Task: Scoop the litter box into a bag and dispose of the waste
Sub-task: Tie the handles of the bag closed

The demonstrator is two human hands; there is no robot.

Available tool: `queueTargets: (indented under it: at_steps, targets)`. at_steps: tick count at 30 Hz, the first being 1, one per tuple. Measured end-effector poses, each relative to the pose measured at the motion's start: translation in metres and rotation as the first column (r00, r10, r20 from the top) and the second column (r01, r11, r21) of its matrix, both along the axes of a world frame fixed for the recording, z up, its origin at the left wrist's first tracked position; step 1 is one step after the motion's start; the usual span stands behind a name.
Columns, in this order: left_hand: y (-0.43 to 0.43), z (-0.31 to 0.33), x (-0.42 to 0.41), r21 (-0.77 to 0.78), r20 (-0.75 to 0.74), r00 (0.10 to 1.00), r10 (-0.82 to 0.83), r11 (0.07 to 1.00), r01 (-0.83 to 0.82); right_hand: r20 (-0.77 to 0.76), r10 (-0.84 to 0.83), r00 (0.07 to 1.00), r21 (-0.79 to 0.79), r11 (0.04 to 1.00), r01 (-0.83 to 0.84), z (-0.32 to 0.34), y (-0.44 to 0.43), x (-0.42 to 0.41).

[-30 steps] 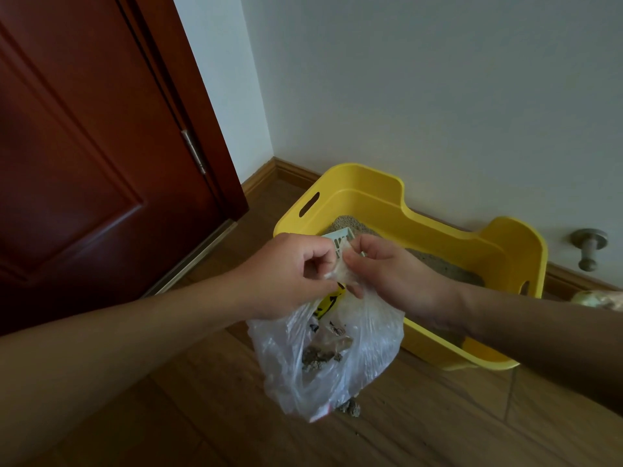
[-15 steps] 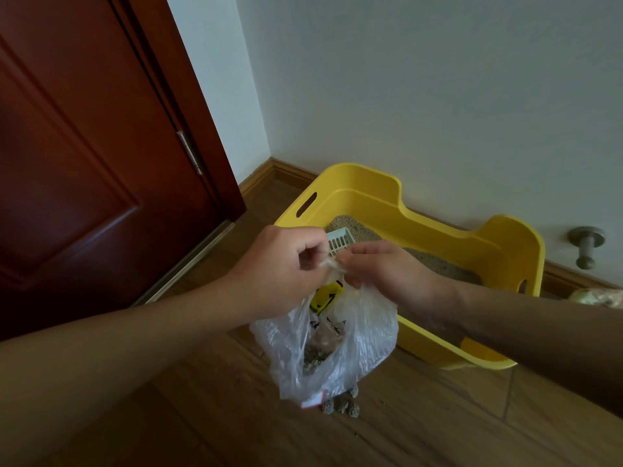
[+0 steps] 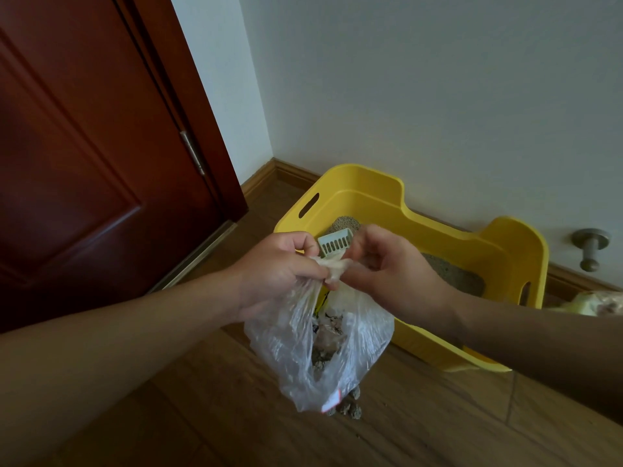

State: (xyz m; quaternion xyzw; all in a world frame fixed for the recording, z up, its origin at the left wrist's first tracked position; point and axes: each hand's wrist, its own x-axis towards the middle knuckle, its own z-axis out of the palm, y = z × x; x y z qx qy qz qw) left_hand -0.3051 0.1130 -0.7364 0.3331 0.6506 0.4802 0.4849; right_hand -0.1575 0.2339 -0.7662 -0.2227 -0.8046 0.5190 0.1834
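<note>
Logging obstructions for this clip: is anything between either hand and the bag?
Nothing visible. The left hand and right hand both pinch the plastic bag at its gathered top; the scoop sits behind them in the litter box.

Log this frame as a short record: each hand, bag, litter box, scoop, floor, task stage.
Left: left hand pinches the gathered top of the bag
Right: right hand pinches the same top from the other side
Bag: clear plastic, hangs below both hands, waste inside
Box: yellow litter box on the floor, litter in it
Scoop: pale slotted scoop sits in the box, behind the hands
Spill: a few clumps on the floor beside the bag's bottom
Stage: waste bagged, bag not yet disposed of
</note>
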Motion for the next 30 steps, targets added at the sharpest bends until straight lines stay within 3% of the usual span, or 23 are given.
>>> queueTargets:
  at_steps: [3,6,12,16,22,30]
  targets:
    - [-0.002,0.002,0.002,-0.020,0.091,0.995,0.037,0.999,-0.035,0.035,0.066,0.997,0.026,0.997,-0.067,0.003,-0.003,0.003]
    - [-0.004,0.001,-0.002,-0.016,0.085,0.995,0.047,0.999,-0.045,0.109,0.092,0.990,-0.016,0.996,-0.091,0.006,-0.004,0.003]
    - [-0.007,0.006,0.004,0.071,0.096,0.995,-0.026,0.997,0.019,0.125,0.051,0.991,0.204,0.976,-0.076,0.010,-0.006,0.004]
    - [-0.007,0.006,0.002,0.086,0.105,0.992,-0.075,0.994,0.066,0.044,0.085,0.995,0.049,0.995,-0.088,0.013,-0.006,0.008]
    - [-0.007,0.007,0.005,0.076,0.031,0.996,-0.082,0.994,0.080,0.009,0.095,0.995,-0.084,0.992,-0.094,0.020,-0.004,0.009]
    - [-0.007,0.003,-0.007,0.155,-0.303,0.951,0.053,0.988,-0.006,0.058,0.067,0.996,0.125,0.989,-0.074,0.025,0.002,0.008]
